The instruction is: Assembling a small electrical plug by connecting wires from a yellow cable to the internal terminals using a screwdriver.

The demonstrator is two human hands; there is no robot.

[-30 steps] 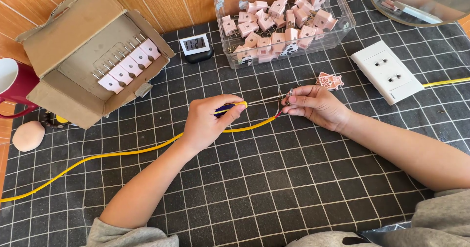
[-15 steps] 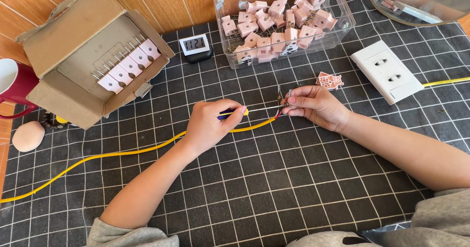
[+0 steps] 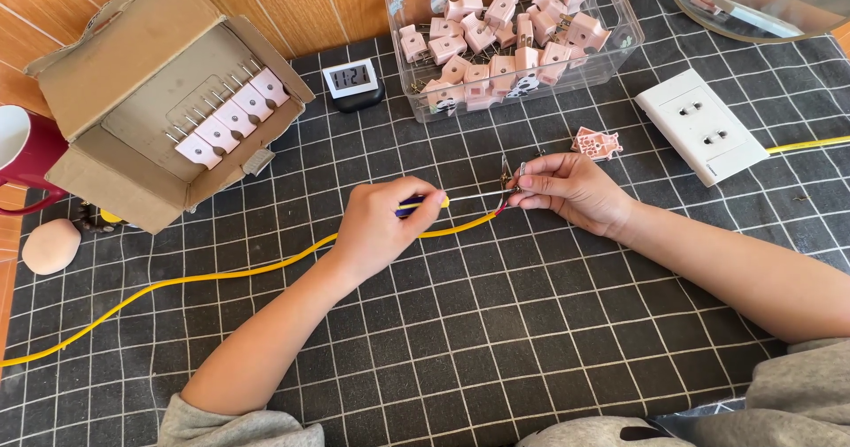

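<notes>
1. While my left hand (image 3: 382,226) is closed round the blue-and-yellow handle of a small screwdriver (image 3: 443,202), my right hand (image 3: 571,190) pinches a small plug part (image 3: 512,178) between thumb and fingertips, with the remaining fingers curled beside them.

2. Location: both hands sit at the middle of the frame, over the black gridded mat (image 3: 496,323). The plug part is just left of my right fingertips, where the stripped end of the yellow cable (image 3: 221,274) comes up to it.

3. Step in hand, as I judge it: fastening the cable's wires to the plug's terminal. The driver's tip appears to meet the part, but the contact point is too small to confirm.

4. Orientation: the screwdriver's long axis runs nearly level across the frame, handle to the left, shaft pointing right at the part and rising very slightly. The cable runs from the lower left edge up and right to the same point.

5. Next move, in my judgement: it calls for keeping the tip seated and square while turning, with the right hand holding the part steady.

6. Surroundings: a pink plug cover (image 3: 595,143) lies just above my right hand; a clear bin of pink plugs (image 3: 509,44) sits in the upper middle; a white socket plate (image 3: 701,125) lies at the upper right; a cardboard box (image 3: 142,93) holding finished plugs occupies the upper left.
</notes>
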